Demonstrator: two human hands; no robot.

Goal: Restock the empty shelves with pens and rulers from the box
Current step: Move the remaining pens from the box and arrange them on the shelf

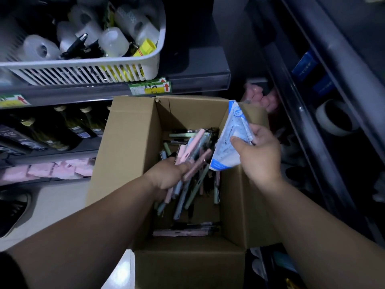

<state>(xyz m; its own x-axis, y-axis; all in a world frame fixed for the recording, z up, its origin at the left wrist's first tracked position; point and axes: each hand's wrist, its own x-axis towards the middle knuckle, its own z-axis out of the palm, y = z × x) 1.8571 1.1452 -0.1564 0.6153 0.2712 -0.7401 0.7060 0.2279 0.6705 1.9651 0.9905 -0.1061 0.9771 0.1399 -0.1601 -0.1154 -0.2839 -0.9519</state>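
Gripping bundle of pens (192, 163), left hand (166, 177) sits low inside one open cardboard box (125, 142). Pens pastel: pink, pale blue, green; too overlapped for exact count. Few more loose pens (185, 230) lie flat on box floor. Right hand (260, 152) pinches one white-and-blue ruler packet (228, 142) against box's right wall, thumb on top. Box stands just before grey shelf (198, 78). One white slatted basket (87, 69) on that shelf; three dark bottles (73, 126) one level down.

Single head-worn wide-angle view, steeply down and close over the open box (125, 142) (shelves (198, 81) at the frame edges)
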